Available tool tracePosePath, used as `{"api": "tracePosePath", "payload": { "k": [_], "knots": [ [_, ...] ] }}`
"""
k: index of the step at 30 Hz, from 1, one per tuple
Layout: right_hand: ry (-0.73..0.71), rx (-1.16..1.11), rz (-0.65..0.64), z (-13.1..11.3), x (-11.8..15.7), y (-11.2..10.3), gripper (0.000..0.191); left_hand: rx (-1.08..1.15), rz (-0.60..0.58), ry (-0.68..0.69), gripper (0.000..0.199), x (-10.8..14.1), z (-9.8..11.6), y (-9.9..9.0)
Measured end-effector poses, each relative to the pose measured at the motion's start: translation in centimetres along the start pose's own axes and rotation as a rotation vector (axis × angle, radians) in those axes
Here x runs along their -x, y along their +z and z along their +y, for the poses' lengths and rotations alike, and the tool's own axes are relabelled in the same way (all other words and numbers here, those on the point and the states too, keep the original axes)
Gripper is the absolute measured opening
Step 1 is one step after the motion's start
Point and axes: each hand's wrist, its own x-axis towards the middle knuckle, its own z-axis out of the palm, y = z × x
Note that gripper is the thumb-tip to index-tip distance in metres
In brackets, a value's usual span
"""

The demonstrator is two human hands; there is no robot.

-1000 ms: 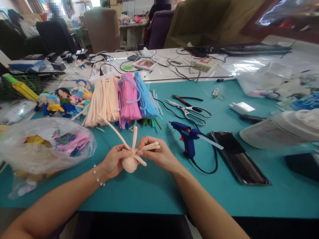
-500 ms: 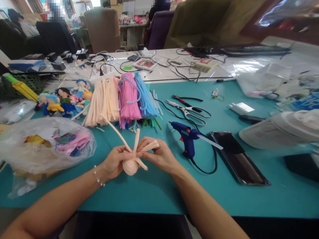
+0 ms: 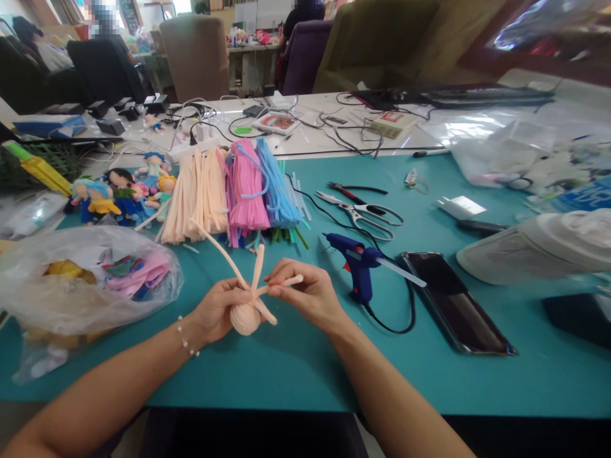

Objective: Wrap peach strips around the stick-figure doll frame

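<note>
A peach pipe-cleaner doll figure, with a round wound ball and several stems sticking out, is held above the green mat. My left hand pinches it where the ball meets the stems. Between thumb and fingers, my right hand grips one stem that points right. One long thin stem reaches up and left from the join. Beyond the hands lie bundles of peach pipe cleaners, pink pipe cleaners and blue pipe cleaners.
A blue glue gun, scissors and red-handled pliers lie to the right, beside a phone and a white bottle. At left are a plastic bag with coloured scraps and several small dolls.
My right hand has drawn slightly away from the join, along the stem it pinches. The stems there look closer together, and the figure has shifted a little left.
</note>
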Motion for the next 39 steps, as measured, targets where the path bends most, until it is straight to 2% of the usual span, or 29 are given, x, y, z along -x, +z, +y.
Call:
{"api": "tracePosePath", "payload": {
  "k": [6,10,15,23,30,32,34,37,39],
  "knots": [
    [0.078,-0.054,0.030,0.2,0.0,0.1,0.031,-0.073,0.096,0.129,0.029,0.0,-0.1,0.5],
    [0.228,-0.150,-0.015,0.2,-0.1,0.4,0.037,-0.145,0.159,0.176,0.027,0.1,-0.2,0.6],
    [0.327,-0.081,-0.095,0.0,-0.1,0.5,0.034,-0.258,0.164,0.224,0.022,-0.1,-0.7,0.0],
    [0.285,0.041,-0.099,-0.1,-0.1,0.7,0.025,-0.507,0.170,0.288,0.017,0.3,-0.8,0.0],
    [0.264,-0.115,-0.170,0.8,-0.1,0.7,0.034,-0.579,0.172,0.292,0.015,0.3,-0.7,-0.2],
    [0.206,-0.182,-0.079,0.9,-0.1,0.5,0.043,-0.560,0.192,0.297,0.015,0.2,-0.7,-0.3],
    [0.064,-0.168,0.117,1.0,-0.1,0.2,0.045,-0.541,0.228,0.311,0.015,0.1,-0.6,-0.3],
    [-0.245,0.102,0.424,0.6,0.1,0.0,0.020,-0.542,0.288,0.338,0.014,0.0,-0.6,-0.3],
    [-0.421,0.351,0.483,0.2,0.3,0.1,0.005,-0.581,0.312,0.373,0.013,0.1,-0.6,-0.1]
  ]
}}
